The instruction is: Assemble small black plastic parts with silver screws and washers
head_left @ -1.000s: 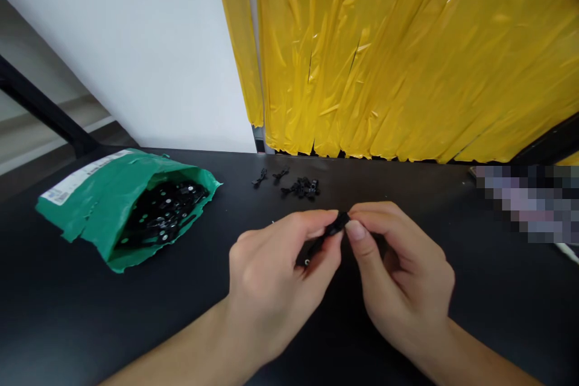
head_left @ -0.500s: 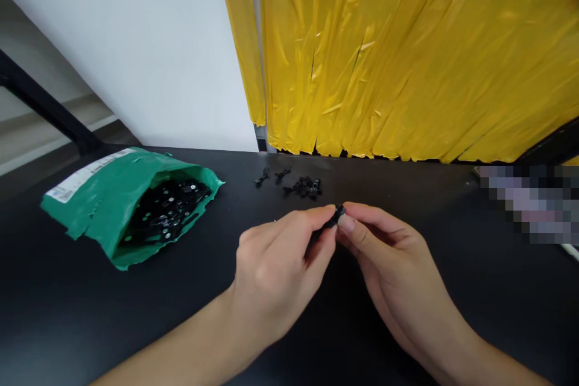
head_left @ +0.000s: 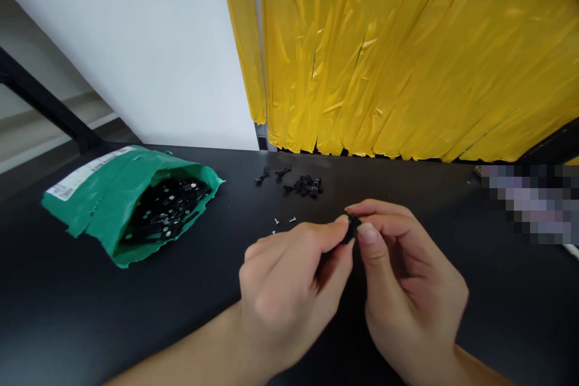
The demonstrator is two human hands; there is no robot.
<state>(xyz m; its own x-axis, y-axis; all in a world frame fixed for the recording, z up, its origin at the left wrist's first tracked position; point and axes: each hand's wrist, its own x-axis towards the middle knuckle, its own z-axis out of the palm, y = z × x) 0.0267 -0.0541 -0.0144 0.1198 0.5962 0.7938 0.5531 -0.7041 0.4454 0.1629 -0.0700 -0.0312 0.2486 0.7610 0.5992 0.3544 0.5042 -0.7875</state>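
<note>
Between both sets of fingertips is a small black plastic part [head_left: 352,228], mostly covered by the fingers, so its full shape is hidden. My left hand [head_left: 289,283] is closed, pinching the part from the left with thumb and forefinger. From the right, my right hand [head_left: 407,271] grips the same part with thumb and fingertips. Just beyond my left knuckles lie a few tiny silver screws [head_left: 277,221] on the black table [head_left: 203,313]. Farther back sits a little heap of similar black parts [head_left: 306,186], with two single ones [head_left: 262,175] to its left.
On the left a torn-open green bag [head_left: 108,193] lies on its side, full of black pieces with shiny round spots. Yellow plastic film [head_left: 384,60] and a white panel [head_left: 172,48] rise behind the table. A blurred-out flat object [head_left: 534,205] lies at the right.
Both hands have shifted slightly right with the black part, and the right fingers have changed their hold. The tiny screws beyond my left hand now show more fully.
</note>
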